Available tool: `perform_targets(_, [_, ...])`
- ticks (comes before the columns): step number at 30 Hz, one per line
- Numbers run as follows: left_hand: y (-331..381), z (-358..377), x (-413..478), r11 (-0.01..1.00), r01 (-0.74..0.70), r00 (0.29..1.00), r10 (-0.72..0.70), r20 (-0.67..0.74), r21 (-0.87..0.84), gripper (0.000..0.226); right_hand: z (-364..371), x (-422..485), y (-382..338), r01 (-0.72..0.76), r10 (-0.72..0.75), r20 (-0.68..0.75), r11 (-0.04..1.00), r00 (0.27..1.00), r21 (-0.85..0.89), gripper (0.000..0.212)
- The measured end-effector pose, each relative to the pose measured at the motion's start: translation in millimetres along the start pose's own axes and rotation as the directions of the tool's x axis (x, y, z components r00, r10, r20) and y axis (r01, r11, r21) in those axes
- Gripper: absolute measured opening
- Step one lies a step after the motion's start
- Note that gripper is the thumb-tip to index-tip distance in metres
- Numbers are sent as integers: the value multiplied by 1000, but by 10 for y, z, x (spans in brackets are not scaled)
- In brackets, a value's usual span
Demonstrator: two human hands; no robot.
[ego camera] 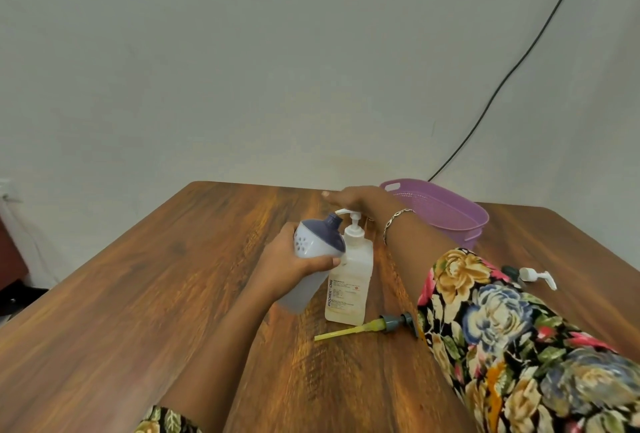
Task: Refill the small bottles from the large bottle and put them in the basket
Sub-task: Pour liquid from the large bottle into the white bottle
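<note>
The task looks to be in its early part, with a fill under way. The left hand [294, 268], left of centre, curls its fingers and thumb round the small bottle [317, 249] and holds it tilted, its open dark neck up against the spout of the large bottle [349, 280]. The large bottle stands upright at the centre of the table [138, 294]. The right hand [353, 198] lies flat on its pump head, fingers straight, gripping nothing. I judge it to be pressing liquid across.

The basket [460, 214] sits toward the upper right of the table, just behind the right wrist. No bottle shows in the part of it that is visible, so nothing seems delivered yet. Left to do: finish this fill, refit the pump and place the bottle in the basket.

A loose pump [367, 326] with a yellow tube lies just below the large bottle, probably the small bottle's own. A white pump [536, 276] shows at the right behind the sleeve; whatever it sits on is hidden.

The large bottle holds pale yellowish liquid. The small bottle's level cannot be told.
</note>
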State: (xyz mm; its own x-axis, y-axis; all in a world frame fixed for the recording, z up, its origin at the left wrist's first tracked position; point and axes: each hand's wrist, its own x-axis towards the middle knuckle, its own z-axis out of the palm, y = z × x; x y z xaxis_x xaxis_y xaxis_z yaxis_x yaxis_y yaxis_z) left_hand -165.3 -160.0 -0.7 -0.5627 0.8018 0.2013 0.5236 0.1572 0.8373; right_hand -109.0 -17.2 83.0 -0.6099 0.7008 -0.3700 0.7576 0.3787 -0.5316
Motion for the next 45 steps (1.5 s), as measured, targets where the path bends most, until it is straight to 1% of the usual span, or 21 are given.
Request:
perform_targets(3, [7,-9,-4,1000,-2,1000,2,4,3,75,30,27,3,-8,8,59,1000,998,1,43])
perform_targets(5, [2,-15,5,1000,-4,1000,4,2,-8,72,62,73,6,2,1,53,999,999,-51,37])
perform_targets(8, [9,-47,26,1000,-10,1000,10,7,-3,71,93,22,-20,17,-16,17,999,1000,-43,39])
perform_targets(10, [31,-71,35,999,-23,999,22,25,45,74,88,30,3,24,-26,-39,997,999,-72,38])
perform_targets(12, [42,-92,56,996,-44,998,41,39,80,72,79,34,17,32,-39,-65,995,997,-94,37])
perform_targets(14, [53,-108,62,996,-46,998,43,43,73,65,69,12,10,40,-41,-14,997,999,-64,39])
perform_targets(18, [101,-132,51,997,-46,997,42,57,67,72,4,-65,-49,14,-10,128,999,992,-32,61])
perform_targets(19, [114,-135,52,996,-51,997,46,59,75,72,4,-70,-46,13,-11,140,1000,990,-17,63])
perform_targets(20, [119,-136,56,995,-50,997,44,63,84,70,14,-49,-30,26,-26,155,1000,988,2,60])
perform_targets(22, [120,-134,57,994,-47,996,38,80,102,69,50,35,28,86,-88,115,996,990,16,46])
perform_targets(23, [114,-130,60,993,-45,995,35,89,110,69,70,74,61,79,-83,77,995,994,53,44])
perform_targets(24, [108,-128,59,992,-45,995,34,94,120,69,89,85,86,60,-64,40,993,997,98,44])
perform_targets(27, [120,-146,58,989,-35,995,21,96,141,68,120,106,98,88,-86,-34,994,996,58,46])
perform_targets(29, [148,-154,54,988,-31,994,15,105,153,67,95,83,98,98,-98,-6,994,995,55,54])
perform_targets(32, [203,-156,72,987,-31,996,17,92,157,57,-15,-1,78,75,-90,119,990,989,123,74])
perform_targets(34, [246,-158,79,984,-40,996,26,87,173,54,-63,-55,39,59,-74,151,993,986,106,77])
perform_targets(36, [262,-157,86,980,-48,996,32,86,195,53,-54,-69,1,69,-77,154,996,985,57,74])
perform_targets(38, [244,-164,94,980,-45,995,28,92,195,51,9,-34,-11,102,-102,127,995,987,6,67])
perform_targets(41, [193,-158,82,983,-37,993,15,121,178,63,90,34,33,127,-124,35,987,992,-103,58])
perform_targets(43, [179,-165,72,987,-32,993,13,120,159,65,123,85,61,111,-113,-9,988,994,-112,57])
perform_targets(45, [168,-171,84,992,-30,992,14,125,126,58,131,166,81,108,-110,-18,990,994,-95,58])
